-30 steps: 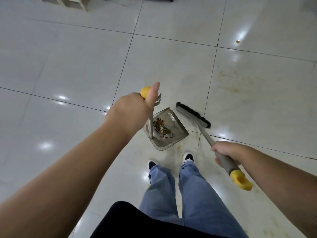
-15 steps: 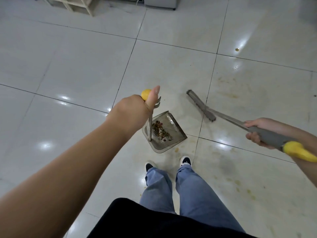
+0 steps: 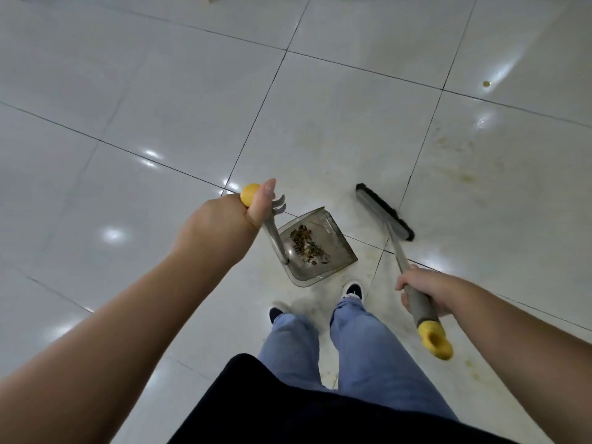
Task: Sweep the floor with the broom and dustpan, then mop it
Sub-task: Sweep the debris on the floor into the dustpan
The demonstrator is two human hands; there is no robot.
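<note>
My left hand grips the yellow-capped upright handle of a grey dustpan. The pan rests on the white tiled floor just ahead of my feet and holds a small pile of brown and green debris. My right hand grips the grey handle of a broom near its yellow end. The black bristle head touches the floor to the right of the pan, a short gap apart from it.
Yellowish stains mark the tile to the right of the broom. A small yellow crumb lies far right. My shoes and jeans stand right behind the dustpan. Glossy tiles stretch open to the left and ahead.
The broom swung out to the right and lifted, then came back down; its head now rests on the floor beside the pan again. The dustpan and my left hand stayed put.
</note>
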